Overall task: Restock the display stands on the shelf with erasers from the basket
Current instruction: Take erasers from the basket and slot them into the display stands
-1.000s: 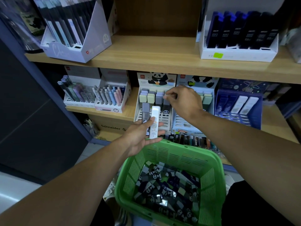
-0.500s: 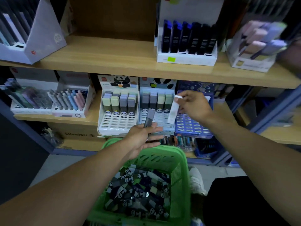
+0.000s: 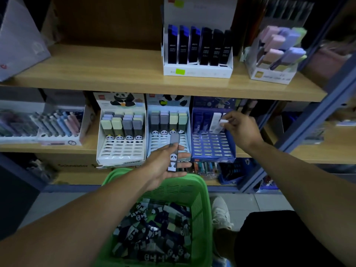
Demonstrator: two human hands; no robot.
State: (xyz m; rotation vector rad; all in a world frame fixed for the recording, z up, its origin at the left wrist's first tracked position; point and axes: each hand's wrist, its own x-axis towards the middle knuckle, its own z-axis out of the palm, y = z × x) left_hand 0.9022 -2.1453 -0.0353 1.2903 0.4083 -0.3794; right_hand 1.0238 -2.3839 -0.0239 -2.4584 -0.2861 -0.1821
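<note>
Low in the middle, a green basket (image 3: pixel 200 191) holds several panda-print erasers (image 3: pixel 154 226). My left hand (image 3: pixel 165 162) hovers above its far rim and grips a grey panda eraser (image 3: pixel 174 151) upright. Three display stands sit on the lower shelf: a white panda stand (image 3: pixel 120 151), a light-blue panda stand (image 3: pixel 168 145) and a dark-blue stand (image 3: pixel 212 149). My right hand (image 3: pixel 240 128) pinches a white eraser (image 3: pixel 221 122) at the upper rows of the dark-blue stand, beside another white eraser (image 3: pixel 214 120) standing in it.
The upper wooden shelf (image 3: pixel 115 74) carries a white box of dark refill cases (image 3: pixel 198 53) and a box of pastel erasers (image 3: pixel 277 56). Pen boxes (image 3: pixel 59 126) stand left on the lower shelf. A blue metal upright (image 3: pixel 308 120) rises at right. My white shoe (image 3: pixel 220 212) is on the floor.
The view swung right. My right hand took the white eraser from my left hand and carried it right to the dark-blue stand. My left hand keeps only the grey eraser.
</note>
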